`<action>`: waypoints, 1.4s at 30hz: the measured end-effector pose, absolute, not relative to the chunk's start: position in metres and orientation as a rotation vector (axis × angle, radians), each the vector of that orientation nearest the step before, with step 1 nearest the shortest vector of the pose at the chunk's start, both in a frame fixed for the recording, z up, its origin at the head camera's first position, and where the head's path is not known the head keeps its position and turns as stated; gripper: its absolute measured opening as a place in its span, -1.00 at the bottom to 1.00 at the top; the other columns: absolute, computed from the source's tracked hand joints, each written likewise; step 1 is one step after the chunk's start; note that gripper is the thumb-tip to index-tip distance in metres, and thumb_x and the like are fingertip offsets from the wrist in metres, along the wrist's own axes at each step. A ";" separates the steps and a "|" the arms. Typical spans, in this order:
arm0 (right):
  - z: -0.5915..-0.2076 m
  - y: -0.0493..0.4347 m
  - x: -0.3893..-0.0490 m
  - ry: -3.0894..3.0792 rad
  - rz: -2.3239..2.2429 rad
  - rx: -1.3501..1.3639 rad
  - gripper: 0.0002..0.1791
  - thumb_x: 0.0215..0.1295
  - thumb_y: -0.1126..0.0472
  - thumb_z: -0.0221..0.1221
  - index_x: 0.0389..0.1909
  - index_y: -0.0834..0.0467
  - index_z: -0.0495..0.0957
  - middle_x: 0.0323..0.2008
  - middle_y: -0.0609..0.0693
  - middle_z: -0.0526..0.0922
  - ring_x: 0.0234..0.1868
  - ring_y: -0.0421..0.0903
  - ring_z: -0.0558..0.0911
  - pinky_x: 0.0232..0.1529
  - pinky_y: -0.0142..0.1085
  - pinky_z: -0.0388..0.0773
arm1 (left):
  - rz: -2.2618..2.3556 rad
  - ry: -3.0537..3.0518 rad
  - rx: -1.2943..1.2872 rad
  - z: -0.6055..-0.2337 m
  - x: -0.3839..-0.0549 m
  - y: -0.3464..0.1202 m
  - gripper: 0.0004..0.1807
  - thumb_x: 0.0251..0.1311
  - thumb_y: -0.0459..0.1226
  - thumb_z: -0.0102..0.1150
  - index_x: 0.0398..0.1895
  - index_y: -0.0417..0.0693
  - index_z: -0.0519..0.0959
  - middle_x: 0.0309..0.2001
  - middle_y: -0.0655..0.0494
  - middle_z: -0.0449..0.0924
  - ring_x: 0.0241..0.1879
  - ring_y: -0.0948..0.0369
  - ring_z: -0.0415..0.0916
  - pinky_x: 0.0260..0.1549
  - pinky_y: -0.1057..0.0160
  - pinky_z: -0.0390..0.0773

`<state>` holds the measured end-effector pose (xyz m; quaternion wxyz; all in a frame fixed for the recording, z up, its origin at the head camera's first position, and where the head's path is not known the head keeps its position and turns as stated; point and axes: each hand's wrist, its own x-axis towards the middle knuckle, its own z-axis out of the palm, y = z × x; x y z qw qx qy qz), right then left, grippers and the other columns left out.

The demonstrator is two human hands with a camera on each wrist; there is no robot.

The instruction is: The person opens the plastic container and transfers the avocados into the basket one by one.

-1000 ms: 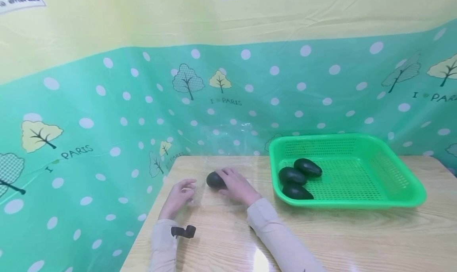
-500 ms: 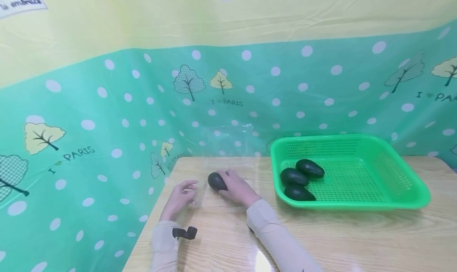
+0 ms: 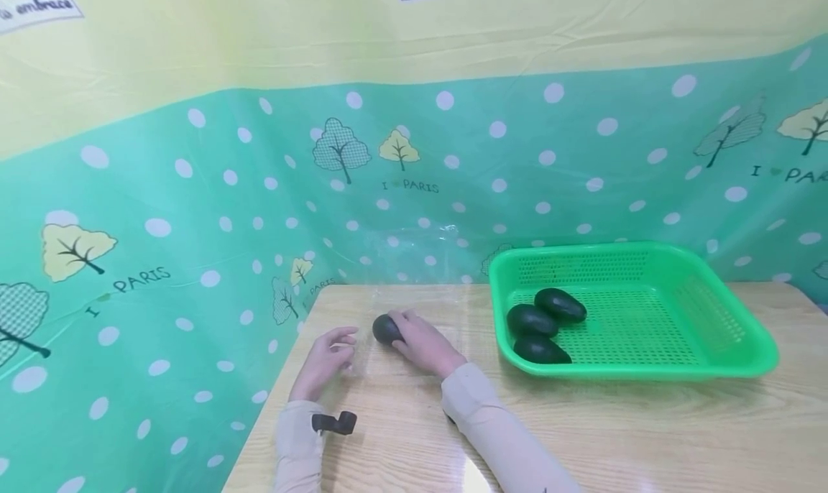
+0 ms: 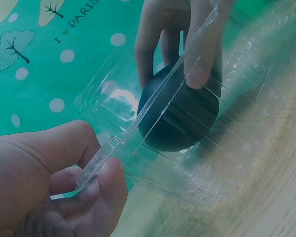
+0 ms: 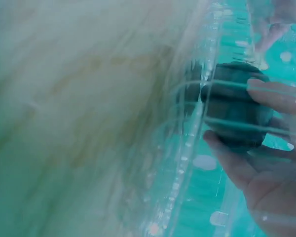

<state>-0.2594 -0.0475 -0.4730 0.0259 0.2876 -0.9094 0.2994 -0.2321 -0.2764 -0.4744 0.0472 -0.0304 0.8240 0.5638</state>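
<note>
In the head view, my right hand (image 3: 427,343) holds a dark avocado (image 3: 386,330) from above, fingers and thumb round its near end. The avocado is within a clear plastic clamshell box (image 4: 212,190), its ribbed wall in front of the fruit in both wrist views. The box's transparent lid (image 3: 414,252) stands raised at the back. My left hand (image 3: 323,360) is at the box's left side; in the left wrist view its thumb and forefinger pinch the clear plastic rim (image 4: 101,160).
A green perforated basket (image 3: 647,369) stands to the right, with three dark avocados (image 3: 559,305) at its left end. A patterned green and yellow curtain (image 3: 543,148) hangs behind and left of the wooden table (image 3: 401,428). A black strap (image 3: 333,422) is on the left sleeve.
My right hand has shifted slightly left and nearer with the avocado in its grip. The left hand keeps its place at the box's edge. The basket's avocados have not moved.
</note>
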 end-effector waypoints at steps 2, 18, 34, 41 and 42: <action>-0.472 -0.049 -0.259 -2.812 0.916 0.884 -0.38 0.34 0.19 0.23 0.39 0.14 0.32 0.17 0.14 0.53 0.19 0.08 0.57 0.25 -0.08 0.52 | 1.725 2.498 -0.102 -0.472 -0.231 -0.276 -0.39 0.12 -0.48 0.04 0.33 -0.24 0.40 0.12 -0.28 0.43 -0.24 0.02 0.55 -0.34 0.24 0.64; -0.469 -0.054 -0.259 -2.768 1.032 0.737 -0.40 0.03 0.21 0.43 0.18 0.08 0.56 0.04 0.07 0.67 0.04 0.04 0.65 0.12 -0.09 0.57 | 1.740 2.483 -0.104 -0.459 -0.227 -0.269 -0.41 0.12 -0.50 0.05 0.31 -0.30 0.41 0.11 -0.35 0.43 -0.18 -0.07 0.55 -0.34 0.30 0.62; -0.466 -0.044 -0.253 -2.713 1.077 0.717 -0.35 0.11 0.15 0.38 0.28 0.09 0.49 0.10 0.12 0.62 0.09 0.05 0.63 0.15 -0.09 0.58 | 1.698 2.526 -0.094 -0.476 -0.233 -0.275 -0.41 0.14 -0.51 0.04 0.32 -0.33 0.38 0.11 -0.36 0.43 -0.17 -0.07 0.56 -0.35 0.29 0.63; -0.456 -0.034 -0.250 -2.662 1.040 0.749 -0.35 0.11 0.14 0.37 0.28 0.06 0.49 0.10 0.10 0.63 0.07 0.04 0.65 0.12 -0.10 0.60 | 1.695 2.540 -0.082 -0.474 -0.232 -0.276 -0.40 0.14 -0.49 0.05 0.33 -0.28 0.39 0.12 -0.31 0.44 -0.19 0.00 0.57 -0.34 0.28 0.64; -0.454 -0.032 -0.250 -2.660 1.028 0.751 -0.36 0.11 0.14 0.37 0.28 0.06 0.50 0.09 0.10 0.63 0.06 0.04 0.65 0.11 -0.09 0.61 | 1.680 2.549 -0.077 -0.473 -0.231 -0.276 -0.40 0.14 -0.48 0.06 0.33 -0.26 0.40 0.12 -0.30 0.45 -0.19 0.02 0.57 -0.33 0.28 0.64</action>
